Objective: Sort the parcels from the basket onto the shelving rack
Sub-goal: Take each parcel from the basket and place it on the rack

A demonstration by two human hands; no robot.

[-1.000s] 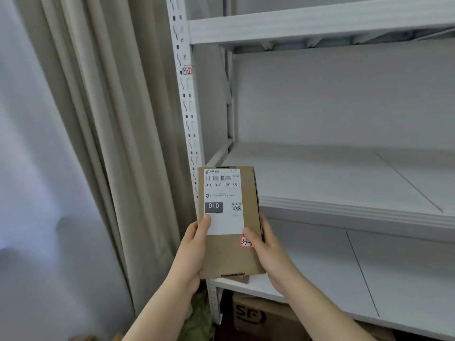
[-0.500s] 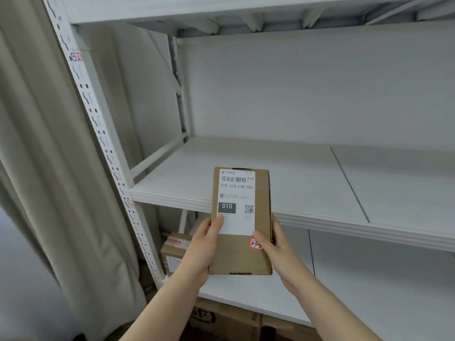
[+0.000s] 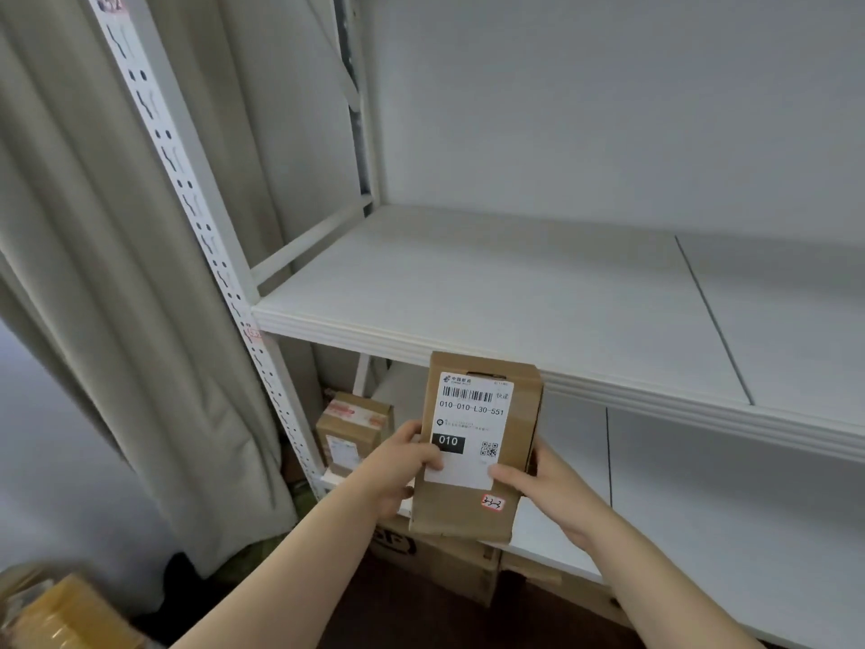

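We hold the brown parcel [image 3: 477, 461] upright in front of the shelving rack [image 3: 515, 292], long axis vertical, label facing us. Our left hand [image 3: 398, 466] and right hand [image 3: 547, 489] grip its sides, thumbs pressing the label.

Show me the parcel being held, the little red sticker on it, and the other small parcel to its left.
held parcel [image 3: 449, 515], head view, bare cardboard near its bottom.
red sticker [image 3: 493, 502], head view, its middle.
other small parcel [image 3: 345, 443], head view, its front face.
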